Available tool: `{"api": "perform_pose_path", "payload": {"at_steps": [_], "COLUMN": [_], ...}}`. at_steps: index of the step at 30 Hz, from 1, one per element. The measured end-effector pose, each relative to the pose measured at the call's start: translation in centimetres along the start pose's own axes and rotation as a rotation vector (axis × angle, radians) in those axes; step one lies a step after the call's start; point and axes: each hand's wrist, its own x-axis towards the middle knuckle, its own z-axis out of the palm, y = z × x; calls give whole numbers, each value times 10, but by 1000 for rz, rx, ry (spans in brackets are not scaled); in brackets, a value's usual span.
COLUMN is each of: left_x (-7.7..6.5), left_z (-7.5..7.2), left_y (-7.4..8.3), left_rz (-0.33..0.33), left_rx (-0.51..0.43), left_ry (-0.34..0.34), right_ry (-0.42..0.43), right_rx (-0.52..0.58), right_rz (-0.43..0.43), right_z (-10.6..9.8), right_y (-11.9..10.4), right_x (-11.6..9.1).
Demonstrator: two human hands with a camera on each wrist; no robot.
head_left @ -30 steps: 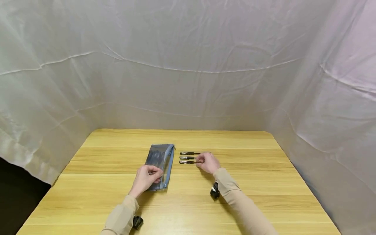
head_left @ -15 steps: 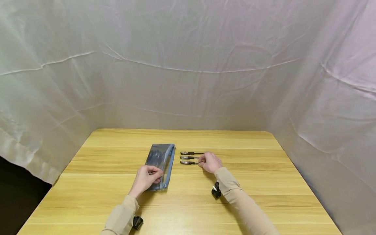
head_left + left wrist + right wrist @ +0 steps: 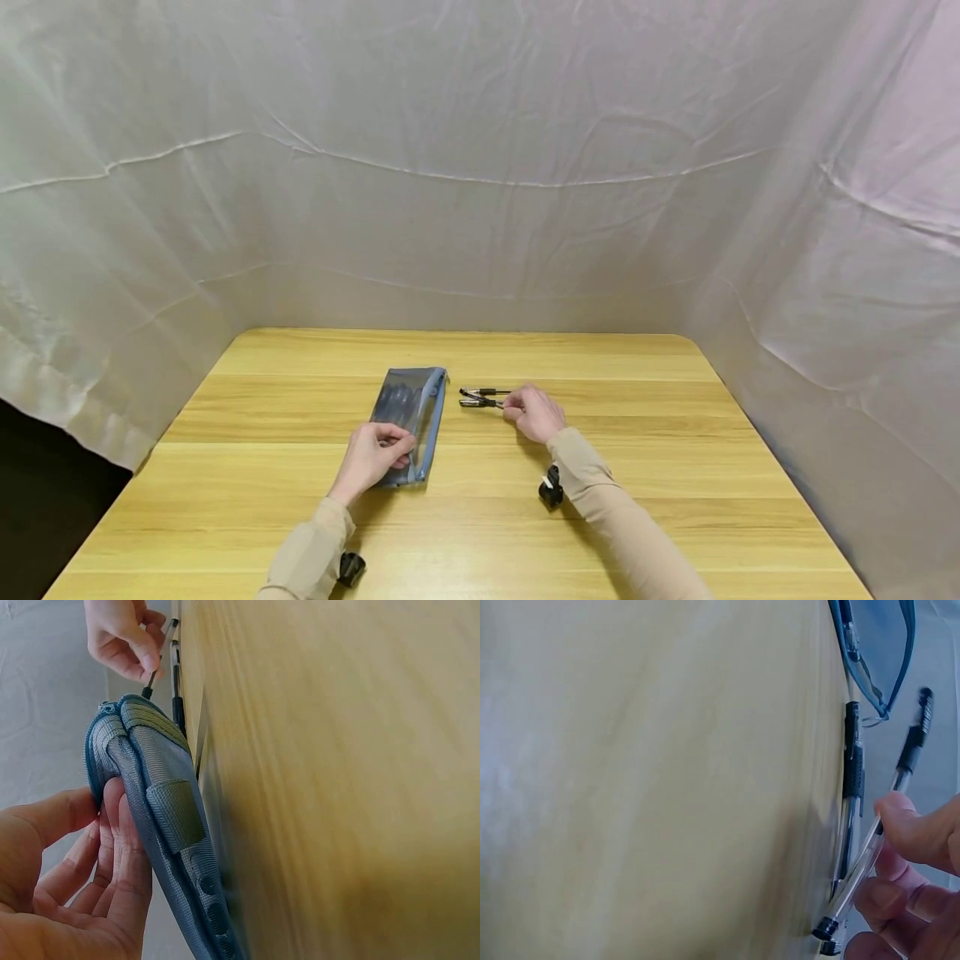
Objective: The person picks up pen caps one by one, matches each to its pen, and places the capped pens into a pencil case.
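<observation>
In the head view a blue-grey zip pouch (image 3: 397,392) with a see-through panel lies on the table, its zipped side gaping toward the right. My left hand (image 3: 372,457) pinches the near edge of that opening between thumb and fingers. Dark shapes show inside the pouch; one looks like a pen in the right wrist view. My right hand (image 3: 535,414) pinches a clear-barrelled black gel pen (image 3: 866,859) by its barrel, the capped end tilted up. Beneath it on the table lie two similar pens, one of them a black pen (image 3: 853,769) close to the pouch.
The wooden table (image 3: 637,483) ends at a pale cloth screen (image 3: 480,233) behind and at both sides. Each wrist carries a small black camera, such as the right wrist camera (image 3: 551,489).
My right hand has lifted the nearest pen of the row off the table and swung it over the other two. My left hand and the pouch have stayed in place.
</observation>
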Motion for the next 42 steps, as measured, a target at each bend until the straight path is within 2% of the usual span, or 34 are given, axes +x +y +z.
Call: {"api": "perform_pose_path", "payload": {"at_steps": [11,14,18,21,28,34,37,42], "left_x": [0,0,-1,-2,0,1,1,0], "left_z": [-1,-1,-1,-1,0,0,1,2], "left_y": [1,1,1,1,2,2,1,1], "left_rz": [-1,-3,-1,-2,-13,-21,-19,-14], "left_rx": [-3,-7,-6,-6,-12,-14,-19,-13], "left_ry": [-5,-8,-6,-4,2,5,7,1], "right_ry": [2,-55,-183,-248,-355,-370,-393,-448], "right_rx": [183,279,478,579,832,873,864,938], "right_rz": [-60,-57,-13,15,161,196,163,97], "right_z": [-3,-3,0,4,18,33,40,47], "right_y": [-8,-11,-17,-22,-43,-65,-73,-72], "right_x": [2,3,4,4,6,9,11,9]}}
